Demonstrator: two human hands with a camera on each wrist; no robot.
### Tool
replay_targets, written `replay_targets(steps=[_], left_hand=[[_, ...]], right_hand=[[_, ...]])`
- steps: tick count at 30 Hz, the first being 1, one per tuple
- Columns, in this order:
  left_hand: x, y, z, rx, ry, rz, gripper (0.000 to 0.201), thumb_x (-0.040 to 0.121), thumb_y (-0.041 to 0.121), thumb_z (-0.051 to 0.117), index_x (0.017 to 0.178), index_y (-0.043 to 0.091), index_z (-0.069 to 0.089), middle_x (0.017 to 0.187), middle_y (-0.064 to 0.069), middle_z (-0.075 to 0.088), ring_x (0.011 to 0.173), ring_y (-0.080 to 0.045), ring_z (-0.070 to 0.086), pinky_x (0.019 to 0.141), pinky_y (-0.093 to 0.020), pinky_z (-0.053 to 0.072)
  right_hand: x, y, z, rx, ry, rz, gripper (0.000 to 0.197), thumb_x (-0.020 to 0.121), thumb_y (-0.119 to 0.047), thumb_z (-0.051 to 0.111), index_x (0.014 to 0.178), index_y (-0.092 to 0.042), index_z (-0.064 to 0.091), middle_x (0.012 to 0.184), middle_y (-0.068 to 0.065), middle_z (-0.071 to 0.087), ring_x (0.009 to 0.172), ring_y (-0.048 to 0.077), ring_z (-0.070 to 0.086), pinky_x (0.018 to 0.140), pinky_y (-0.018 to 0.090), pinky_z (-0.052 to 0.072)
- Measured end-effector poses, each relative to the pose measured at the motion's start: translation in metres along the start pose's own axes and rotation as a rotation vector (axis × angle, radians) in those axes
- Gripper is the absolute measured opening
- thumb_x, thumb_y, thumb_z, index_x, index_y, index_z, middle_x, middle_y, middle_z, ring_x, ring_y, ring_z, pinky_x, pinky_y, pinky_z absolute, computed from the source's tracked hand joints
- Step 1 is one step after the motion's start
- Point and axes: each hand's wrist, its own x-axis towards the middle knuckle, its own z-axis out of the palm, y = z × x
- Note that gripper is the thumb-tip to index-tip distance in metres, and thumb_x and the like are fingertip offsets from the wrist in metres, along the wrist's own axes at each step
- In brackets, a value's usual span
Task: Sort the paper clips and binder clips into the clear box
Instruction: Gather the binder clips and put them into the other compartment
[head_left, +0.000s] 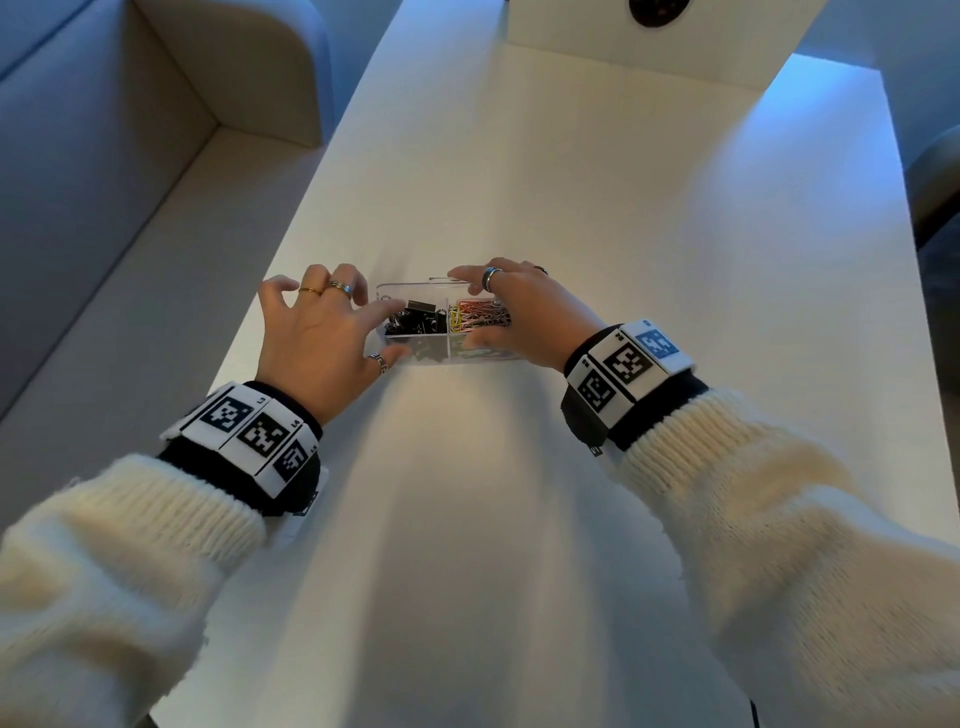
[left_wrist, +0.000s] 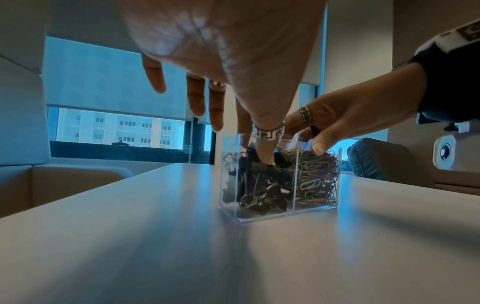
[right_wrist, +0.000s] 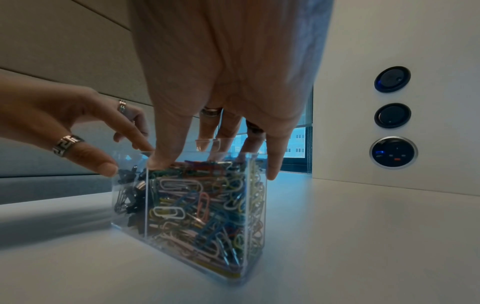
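Observation:
A clear divided box (head_left: 411, 285) stands on the white table (head_left: 493, 493). Black binder clips (head_left: 418, 318) fill its left compartments and coloured paper clips (head_left: 480, 314) fill its right ones. My left hand (head_left: 392, 330) is at the box's left end with its fingers spread. Its thumb (left_wrist: 265, 158) dips into the near left compartment and touches the binder clips (left_wrist: 259, 191). My right hand (head_left: 465, 306) lies over the right side with straight fingers. There its thumb (right_wrist: 158, 162) presses on the paper clips (right_wrist: 197, 205), and the little finger hangs outside the right wall.
A pale upholstered bench (head_left: 104, 208) runs along the table's left side. At the table's far end stands a white panel (right_wrist: 441, 102) with round sockets and buttons (right_wrist: 392, 115). A dark chair (head_left: 935, 171) is at the right edge.

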Motion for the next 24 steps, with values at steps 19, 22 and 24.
replay_targets(steps=[19,22,24], left_hand=[[0.006,0.012,-0.001,-0.172,-0.036,-0.039,0.033,0.075,0.042,0.069,0.107,0.033,0.066,0.098,-0.001,0.057,0.1,-0.026,0.052,0.092,-0.042,0.02],[0.001,0.009,0.0,-0.124,-0.05,-0.03,0.03,0.075,0.042,0.069,0.104,0.034,0.067,0.097,-0.003,0.057,0.097,-0.028,0.053,0.092,-0.048,0.025],[-0.001,0.008,0.001,-0.12,-0.05,-0.03,0.024,0.076,0.041,0.069,0.098,0.032,0.069,0.097,-0.004,0.056,0.097,-0.029,0.053,0.093,-0.049,0.025]], right_hand=[[0.001,0.001,0.002,0.004,0.02,-0.008,0.058,0.084,-0.024,0.061,0.136,-0.028,0.037,0.126,-0.001,0.048,0.119,0.024,0.039,0.098,0.038,0.039],[0.002,0.001,0.002,0.013,0.023,-0.006,0.057,0.083,-0.024,0.062,0.135,-0.028,0.039,0.126,-0.002,0.049,0.12,0.024,0.039,0.098,0.041,0.04],[0.002,0.002,0.003,0.013,0.027,-0.005,0.057,0.083,-0.025,0.062,0.135,-0.029,0.039,0.124,-0.002,0.049,0.119,0.024,0.04,0.097,0.043,0.041]])
